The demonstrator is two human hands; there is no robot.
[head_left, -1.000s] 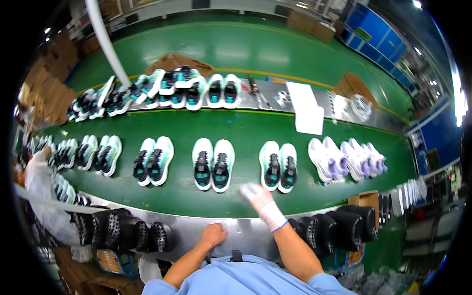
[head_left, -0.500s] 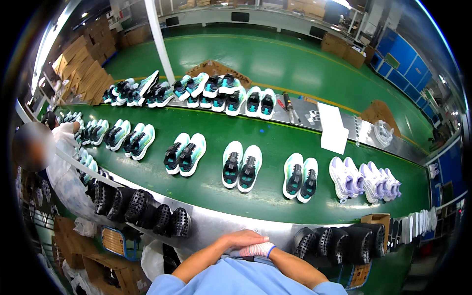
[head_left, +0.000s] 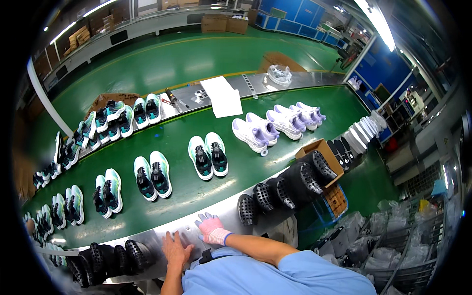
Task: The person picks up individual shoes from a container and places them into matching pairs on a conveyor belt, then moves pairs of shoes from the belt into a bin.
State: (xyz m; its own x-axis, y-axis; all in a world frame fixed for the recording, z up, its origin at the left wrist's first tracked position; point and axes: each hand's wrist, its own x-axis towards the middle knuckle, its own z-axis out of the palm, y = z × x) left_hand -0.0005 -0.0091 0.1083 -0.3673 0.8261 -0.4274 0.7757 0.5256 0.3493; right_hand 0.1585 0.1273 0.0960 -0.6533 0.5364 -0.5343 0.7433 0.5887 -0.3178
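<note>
Both hands rest flat and empty on the metal rail [head_left: 231,216]: bare left hand [head_left: 175,250], gloved right hand [head_left: 210,227]. Nearest shoes [head_left: 208,155] sit untouched on the green belt [head_left: 255,167], well beyond; black soles [head_left: 282,189] wait beside.

Open brown cardboard box [head_left: 322,150] at near edge of green belt, right of centre, just beside row of black soles. White paper sheet [head_left: 222,96] lying flat on metal strip at belt's far side. Brown cardboard cartons [head_left: 223,23] stacked against far wall. More brown cartons [head_left: 78,37] along wall at upper left. Clear plastic bags [head_left: 393,231] heaped in wire racks, lower right.
</note>
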